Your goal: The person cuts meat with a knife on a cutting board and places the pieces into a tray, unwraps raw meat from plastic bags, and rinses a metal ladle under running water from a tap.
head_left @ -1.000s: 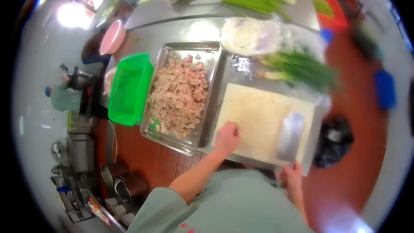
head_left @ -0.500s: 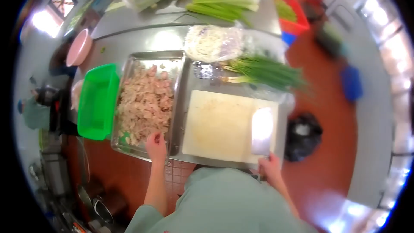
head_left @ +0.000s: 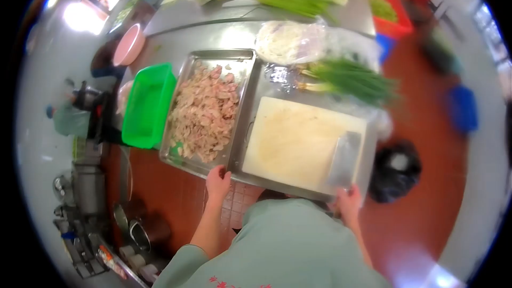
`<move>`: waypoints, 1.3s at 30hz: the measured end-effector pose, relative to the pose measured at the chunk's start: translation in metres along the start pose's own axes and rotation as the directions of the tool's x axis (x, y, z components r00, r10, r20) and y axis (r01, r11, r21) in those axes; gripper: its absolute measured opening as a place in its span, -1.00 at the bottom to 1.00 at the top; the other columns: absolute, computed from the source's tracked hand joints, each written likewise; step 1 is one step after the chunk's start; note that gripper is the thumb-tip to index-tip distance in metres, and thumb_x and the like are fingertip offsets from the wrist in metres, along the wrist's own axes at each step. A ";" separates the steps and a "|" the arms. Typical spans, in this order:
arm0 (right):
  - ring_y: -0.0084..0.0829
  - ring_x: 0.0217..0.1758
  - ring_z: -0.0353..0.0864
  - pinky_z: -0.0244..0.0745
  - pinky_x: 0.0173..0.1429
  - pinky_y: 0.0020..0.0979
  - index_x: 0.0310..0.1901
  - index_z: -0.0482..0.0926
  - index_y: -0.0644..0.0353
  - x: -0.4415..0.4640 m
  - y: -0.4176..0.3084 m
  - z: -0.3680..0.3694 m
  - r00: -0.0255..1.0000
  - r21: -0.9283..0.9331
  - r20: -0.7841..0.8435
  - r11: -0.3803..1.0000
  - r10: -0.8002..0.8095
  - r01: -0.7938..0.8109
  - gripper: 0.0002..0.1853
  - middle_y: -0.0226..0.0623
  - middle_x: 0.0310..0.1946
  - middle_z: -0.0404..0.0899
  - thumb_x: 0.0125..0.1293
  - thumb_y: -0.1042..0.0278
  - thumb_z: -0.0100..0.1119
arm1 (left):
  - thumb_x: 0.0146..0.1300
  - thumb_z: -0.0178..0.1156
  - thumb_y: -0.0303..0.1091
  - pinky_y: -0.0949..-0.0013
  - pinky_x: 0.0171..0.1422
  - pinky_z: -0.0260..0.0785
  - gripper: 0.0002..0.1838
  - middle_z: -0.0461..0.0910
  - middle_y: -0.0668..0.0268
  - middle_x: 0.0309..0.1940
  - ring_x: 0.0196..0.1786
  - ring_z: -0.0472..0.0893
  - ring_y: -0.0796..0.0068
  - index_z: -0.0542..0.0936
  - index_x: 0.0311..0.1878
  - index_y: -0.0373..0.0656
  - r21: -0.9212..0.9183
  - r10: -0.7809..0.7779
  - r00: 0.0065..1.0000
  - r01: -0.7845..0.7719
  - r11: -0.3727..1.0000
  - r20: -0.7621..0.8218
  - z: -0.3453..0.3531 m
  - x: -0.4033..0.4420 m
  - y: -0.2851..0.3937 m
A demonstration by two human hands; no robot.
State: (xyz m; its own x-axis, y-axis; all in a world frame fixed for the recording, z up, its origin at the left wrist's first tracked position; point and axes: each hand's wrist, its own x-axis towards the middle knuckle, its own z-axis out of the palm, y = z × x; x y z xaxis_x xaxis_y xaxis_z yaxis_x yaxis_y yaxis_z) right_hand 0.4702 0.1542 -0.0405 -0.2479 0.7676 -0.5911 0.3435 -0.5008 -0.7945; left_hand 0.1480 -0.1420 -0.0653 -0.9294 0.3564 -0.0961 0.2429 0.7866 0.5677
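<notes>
- Left hand [head_left: 218, 182], one: loosely curled at near edge of metal tray [head_left: 244, 68]; grip, I cannot tell.
- Right hand [head_left: 349, 198], one: clasping cleaver [head_left: 345, 159], blade over cutting board [head_left: 290, 138].
- Chopped meat [head_left: 205, 112]: in tray.

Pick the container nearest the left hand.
The rectangular steel tray of pale chopped meat: left hand by its near edge; green plastic basket and round pink bowl are farther off.

1 wide head view, downward
</notes>
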 end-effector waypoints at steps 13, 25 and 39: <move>-0.45 -0.20 0.59 0.54 -0.17 -0.39 0.28 0.45 0.31 0.026 0.051 -0.016 0.980 -0.117 0.052 0.974 -0.191 0.196 -0.43 -0.26 -0.09 0.57 0.25 0.40 0.39 | 0.15 0.41 -0.25 0.08 0.27 0.45 -0.49 0.64 0.02 0.06 0.17 0.60 -0.02 0.59 0.16 -0.24 0.119 -0.106 0.984 0.124 0.985 -0.144 -0.033 -0.046 -0.008; -0.27 -0.24 0.61 0.53 -0.06 -0.20 0.14 0.61 0.26 0.010 0.017 0.064 0.823 -0.792 -0.028 0.515 -0.567 0.328 -0.54 -0.16 -0.28 0.61 0.21 0.29 0.34 | -0.05 0.57 0.06 -0.13 0.52 0.17 0.04 0.35 -0.05 0.44 0.46 0.31 -0.13 0.36 0.47 -0.22 0.141 0.315 0.906 -0.286 0.948 -0.283 -0.086 0.131 -0.038; -0.37 -0.48 0.69 0.57 -0.43 -0.31 -0.02 0.50 0.39 -0.049 0.059 0.369 0.811 -0.581 0.577 0.747 0.098 0.323 -0.55 -0.16 -0.38 0.68 0.35 0.11 0.35 | -0.15 0.58 0.08 -0.19 0.52 0.18 0.06 0.23 0.00 0.54 0.51 0.23 -0.24 0.40 0.47 -0.08 0.134 0.593 0.794 -0.578 0.805 -0.132 -0.074 0.253 -0.051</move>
State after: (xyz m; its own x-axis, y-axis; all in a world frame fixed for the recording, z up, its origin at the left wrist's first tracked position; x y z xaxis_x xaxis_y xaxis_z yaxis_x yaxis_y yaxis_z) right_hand 0.1683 -0.0609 -0.1102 -0.6898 0.3428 -0.6377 0.7029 0.1064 -0.7032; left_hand -0.1203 -0.1297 -0.0581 -0.6308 0.6832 0.3679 0.7703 0.4943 0.4028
